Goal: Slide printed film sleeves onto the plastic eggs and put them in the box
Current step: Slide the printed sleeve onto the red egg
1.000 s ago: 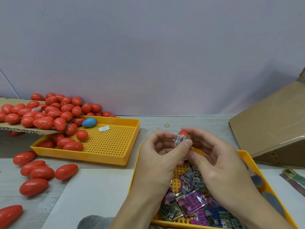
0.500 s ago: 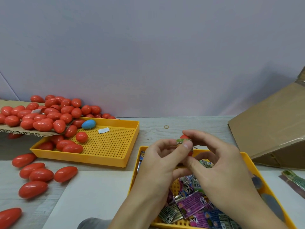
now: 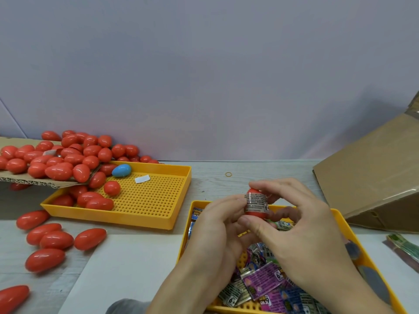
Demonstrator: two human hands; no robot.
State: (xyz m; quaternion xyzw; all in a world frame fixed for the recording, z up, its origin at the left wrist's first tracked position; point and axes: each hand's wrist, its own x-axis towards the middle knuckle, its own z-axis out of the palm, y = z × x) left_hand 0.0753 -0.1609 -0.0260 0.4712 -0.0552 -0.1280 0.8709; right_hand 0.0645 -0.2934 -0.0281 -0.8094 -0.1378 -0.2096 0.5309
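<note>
**Sleeve on the egg, not yet boxed**

Both hands hold one red egg upright above the far edge of the near tray. A sleeve wraps its middle, with red showing above and below. The left hand pinches the sleeve's side with curled fingers; the right hand grips the egg from top and bottom, thumb underneath.

The risks, as I judge them:
- The film looks thin and slick, so an uneven push could skew or crease it.
- Smooth plastic may slip from the pinch and drop among the loose sleeves in the tray.
- The box stands well apart on the right; a loose sleeve could slide off during the carry.
</note>
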